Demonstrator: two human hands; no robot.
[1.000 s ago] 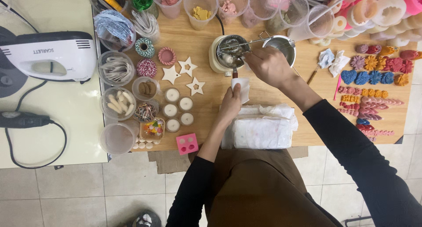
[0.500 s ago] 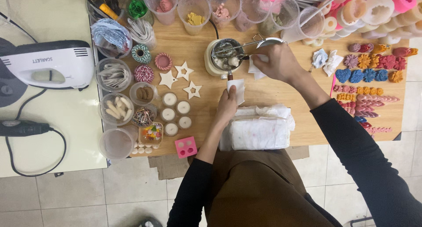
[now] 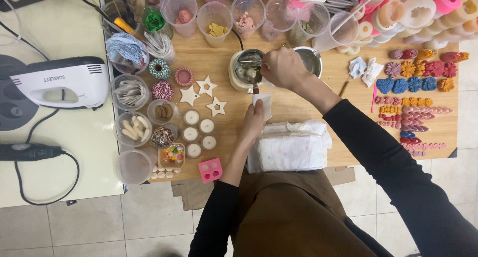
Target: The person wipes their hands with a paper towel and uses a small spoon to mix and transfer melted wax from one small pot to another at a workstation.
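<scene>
Right hand (image 3: 280, 68) is closed over the rim of the small metal pot (image 3: 247, 68) near the tabletop's (image 3: 298, 105) far edge. Left hand (image 3: 254, 118) pinches a white paper wipe (image 3: 264, 102) just below it, beside the bag of wipes (image 3: 290, 147) at the near edge.

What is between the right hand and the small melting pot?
Nothing visible: the right hand is already at the melting pot rim, over its metal inner cup. The left hand holds a white tissue just below the pot.
</scene>
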